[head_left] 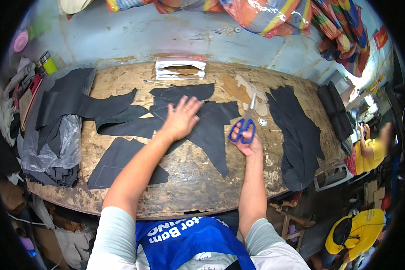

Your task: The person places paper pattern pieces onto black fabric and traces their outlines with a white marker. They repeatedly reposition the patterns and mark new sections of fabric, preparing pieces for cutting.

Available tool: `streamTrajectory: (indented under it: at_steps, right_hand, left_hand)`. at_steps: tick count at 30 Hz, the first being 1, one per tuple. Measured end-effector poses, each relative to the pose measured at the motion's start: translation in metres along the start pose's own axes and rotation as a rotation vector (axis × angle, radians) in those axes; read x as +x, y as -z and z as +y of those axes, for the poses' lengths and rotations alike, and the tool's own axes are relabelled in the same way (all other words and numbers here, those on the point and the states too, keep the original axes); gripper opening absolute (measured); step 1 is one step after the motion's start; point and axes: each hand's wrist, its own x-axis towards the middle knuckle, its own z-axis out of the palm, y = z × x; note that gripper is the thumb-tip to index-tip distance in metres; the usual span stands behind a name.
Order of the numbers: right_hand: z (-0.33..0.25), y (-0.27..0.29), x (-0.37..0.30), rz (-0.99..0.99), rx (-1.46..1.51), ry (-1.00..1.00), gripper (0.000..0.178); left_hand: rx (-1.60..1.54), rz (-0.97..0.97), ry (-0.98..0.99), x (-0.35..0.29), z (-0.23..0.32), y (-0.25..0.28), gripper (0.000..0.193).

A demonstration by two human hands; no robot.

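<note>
My left hand (183, 118) lies with fingers stretched out on a dark cut piece of fabric or leather (207, 141) in the middle of the table. In my right hand (252, 147) is a pair of scissors (246, 123) with blue handles, its blades pointing away from me. The scissors are to the right of the dark piece, apart from it. Left of my left forearm lies another dark piece (117, 164) with pale lines marked on it. More dark strips (99, 104) spread toward the left, one partly folded.
Dark material lies heaped on the right (297, 139), with a plastic-wrapped dark stack (60, 130) at left. White papers (180, 72), a pen (159, 83) and tan pattern pieces (236, 87) lie at the back of the wooden table (189, 198). Two people in yellow work at right.
</note>
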Motion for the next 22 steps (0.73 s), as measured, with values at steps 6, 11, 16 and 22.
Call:
streamTrajectory:
  at_steps: [6, 11, 16, 22]
  right_hand:
    - [0.0, 0.005, 0.005, 0.036, 0.024, -0.035, 0.04]
    - [0.003, 0.002, 0.003, 0.051, 0.01, -0.029, 0.041]
    - [0.003, -0.002, 0.007, 0.041, -0.014, -0.05, 0.04]
    - [0.002, 0.005, 0.01, 0.034, -0.006, -0.087, 0.043]
  left_hand:
    - [0.102, -0.063, 0.282, 0.013, -0.063, 0.011, 0.032]
    - [0.115, -0.06, 0.65, -0.034, -0.127, 0.067, 0.025]
    - [0.17, 0.092, 0.589, 0.001, -0.124, 0.071, 0.033]
    - [0.056, -0.314, 0.384, 0.073, -0.108, 0.002, 0.069]
